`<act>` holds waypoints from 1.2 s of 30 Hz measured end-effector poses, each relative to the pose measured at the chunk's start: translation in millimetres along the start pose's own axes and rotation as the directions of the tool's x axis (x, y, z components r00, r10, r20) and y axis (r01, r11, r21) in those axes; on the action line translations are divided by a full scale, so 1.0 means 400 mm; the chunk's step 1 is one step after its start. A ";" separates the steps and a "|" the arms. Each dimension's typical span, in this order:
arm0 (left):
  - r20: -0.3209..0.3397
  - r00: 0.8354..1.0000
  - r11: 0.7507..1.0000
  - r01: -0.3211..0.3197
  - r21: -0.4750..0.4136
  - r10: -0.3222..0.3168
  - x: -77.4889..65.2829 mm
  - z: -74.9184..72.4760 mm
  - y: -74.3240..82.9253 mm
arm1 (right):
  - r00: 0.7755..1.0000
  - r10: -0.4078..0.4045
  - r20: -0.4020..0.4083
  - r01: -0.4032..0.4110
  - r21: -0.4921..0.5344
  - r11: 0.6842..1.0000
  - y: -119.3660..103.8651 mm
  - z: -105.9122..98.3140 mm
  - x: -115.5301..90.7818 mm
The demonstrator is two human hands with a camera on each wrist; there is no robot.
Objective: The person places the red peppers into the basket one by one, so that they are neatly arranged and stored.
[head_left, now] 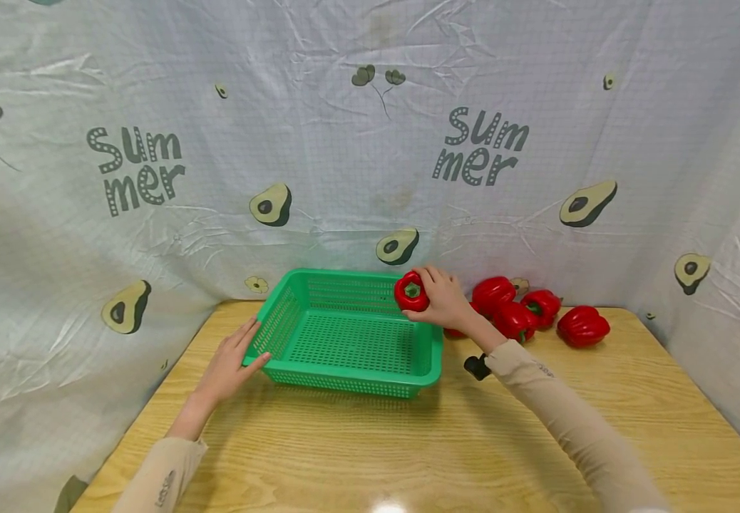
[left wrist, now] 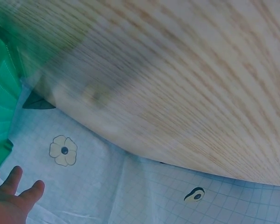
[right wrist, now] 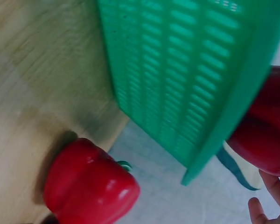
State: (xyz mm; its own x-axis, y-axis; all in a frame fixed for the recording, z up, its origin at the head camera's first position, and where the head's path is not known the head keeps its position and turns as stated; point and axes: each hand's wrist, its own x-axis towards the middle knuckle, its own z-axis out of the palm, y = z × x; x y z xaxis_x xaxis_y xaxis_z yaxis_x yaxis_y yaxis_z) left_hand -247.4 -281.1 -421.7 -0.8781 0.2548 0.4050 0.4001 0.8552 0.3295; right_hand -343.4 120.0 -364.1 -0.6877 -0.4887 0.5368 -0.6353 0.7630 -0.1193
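A green plastic basket (head_left: 351,376) with slotted walls stands on the wooden table, with no pepper on its visible floor. My right hand (head_left: 442,299) grips a red bell pepper (head_left: 410,293) above the basket's back right corner, its green stem facing the head camera. In the right wrist view the held pepper (right wrist: 266,123) is partly hidden by the basket's rim (right wrist: 245,93). At the basket's left side my left hand (head_left: 232,363) rests against the rim, fingers extended. The left wrist view catches only some fingers (left wrist: 11,181) beside the green wall (left wrist: 2,98).
Several red bell peppers (head_left: 514,320) lie right of the basket near the back edge, one (head_left: 583,326) farther right. Close to the basket's right wall sits another pepper (right wrist: 91,184). A printed cloth (head_left: 331,142) hangs behind the table (head_left: 344,456).
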 end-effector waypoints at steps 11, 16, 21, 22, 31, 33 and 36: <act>0.001 1.000 1.000 0.012 0.008 -0.012 -0.001 -0.003 0.003 | 0.996 0.063 0.069 -0.059 -0.057 0.997 0.015 0.052 0.002; 0.002 1.000 1.000 0.012 0.005 -0.012 0.000 -0.002 0.003 | 0.992 0.080 0.102 -0.072 -0.079 0.994 0.019 0.063 0.004; -0.008 1.000 1.000 0.008 -0.002 -0.008 -0.001 -0.001 0.003 | 0.987 0.087 0.132 -0.075 -0.092 0.993 0.022 0.081 0.009; -0.008 1.000 1.000 0.009 -0.002 -0.009 -0.001 0.000 0.003 | 0.986 0.087 0.140 -0.074 -0.097 0.993 0.022 0.084 0.010; -0.003 1.000 1.000 0.012 -0.003 -0.012 -0.002 0.001 0.002 | 0.973 0.053 0.224 -0.020 -0.147 0.989 0.017 0.093 0.024; -0.007 1.000 1.000 0.010 -0.002 -0.010 -0.002 0.001 0.002 | 0.970 0.015 0.242 0.025 -0.161 0.987 0.019 0.093 0.029; -0.015 1.000 1.000 0.002 0.000 -0.002 -0.001 0.001 0.000 | 0.960 -0.028 0.280 0.075 -0.157 0.985 0.022 0.093 0.036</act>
State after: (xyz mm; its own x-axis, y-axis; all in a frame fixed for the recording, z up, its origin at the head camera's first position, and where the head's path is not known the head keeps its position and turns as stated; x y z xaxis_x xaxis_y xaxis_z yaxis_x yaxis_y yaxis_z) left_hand -247.0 -281.0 -422.3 -0.8749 0.2466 0.4167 0.3984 0.8557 0.3302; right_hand -372.2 103.9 -388.5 -0.7403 -0.6089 0.2849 -0.6218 0.7813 0.0542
